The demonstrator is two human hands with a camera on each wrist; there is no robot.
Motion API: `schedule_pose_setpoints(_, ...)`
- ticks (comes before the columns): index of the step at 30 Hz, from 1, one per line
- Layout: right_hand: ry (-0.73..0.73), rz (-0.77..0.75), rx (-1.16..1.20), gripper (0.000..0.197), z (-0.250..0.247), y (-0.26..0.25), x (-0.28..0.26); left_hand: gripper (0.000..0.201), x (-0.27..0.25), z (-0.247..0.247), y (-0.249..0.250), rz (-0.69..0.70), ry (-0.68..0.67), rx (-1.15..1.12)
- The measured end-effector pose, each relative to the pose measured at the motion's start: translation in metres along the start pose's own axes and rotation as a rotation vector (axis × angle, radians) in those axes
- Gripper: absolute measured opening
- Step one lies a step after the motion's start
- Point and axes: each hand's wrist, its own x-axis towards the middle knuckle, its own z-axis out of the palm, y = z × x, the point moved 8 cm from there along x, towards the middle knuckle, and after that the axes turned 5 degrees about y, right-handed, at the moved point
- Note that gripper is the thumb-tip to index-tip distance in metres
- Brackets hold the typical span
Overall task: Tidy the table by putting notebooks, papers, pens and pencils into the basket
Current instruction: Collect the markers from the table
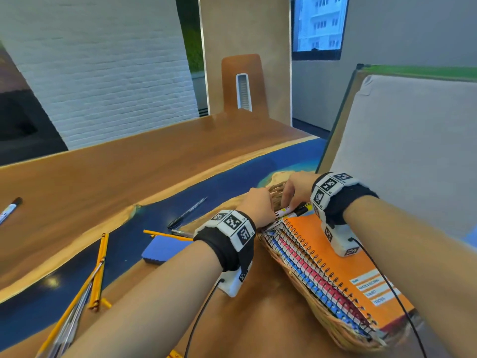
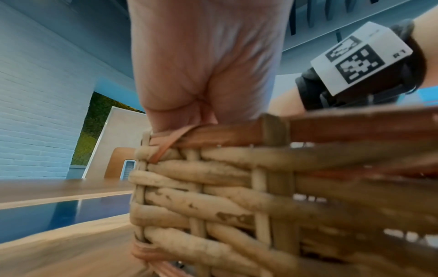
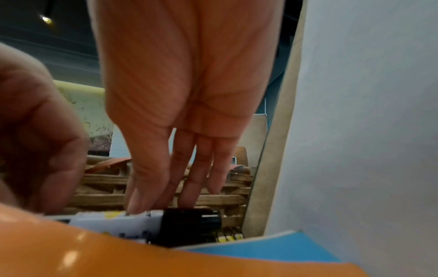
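A wicker basket stands on the table at the right and holds a stack of spiral notebooks with an orange notebook on top. My left hand grips the basket's far rim. In the left wrist view its fingers curl over the rim of the basket and are hidden inside. My right hand hangs over the same end. Its straight fingers touch a white marker with a black cap, which lies in the basket beyond the orange notebook, and the thumb is close beside them.
On the table to the left lie a black pen, several yellow pencils, a blue eraser and another marker at the far left. A grey board leans right behind the basket.
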Motion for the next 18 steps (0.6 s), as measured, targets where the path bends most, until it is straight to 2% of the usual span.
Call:
schedule_pose_setpoints(3,-0.003,-0.004,-0.009,0.026,0.000,-0.004,0.001,0.018,-0.002,-0.004,0.002,0.027,0.021,-0.011)
schedule_pose_setpoints(6,0.071,-0.025,-0.012,0.019,-0.007,-0.015,0.003,0.016,-0.006,-0.019,-0.002,0.060,0.089,-0.114)
schedule_pose_setpoints(9,0.144,-0.076,0.040,0.011,-0.019,-0.040,0.003,0.013,-0.016,-0.041,-0.014,0.074,0.177,-0.168)
schedule_pose_setpoints(12,0.147,-0.156,0.076,0.015,-0.023,-0.078,0.003,0.012,-0.031,-0.069,-0.040,0.054,0.242,-0.136)
schedule_pose_setpoints(15,0.103,-0.238,0.057,0.018,-0.016,-0.122,0.008,0.014,-0.052,-0.101,-0.084,-0.025,0.298,-0.072)
schedule_pose_setpoints(18,0.061,-0.309,0.011,0.017,-0.002,-0.169,0.012,0.015,-0.079,-0.132,-0.142,-0.169,0.352,-0.033)
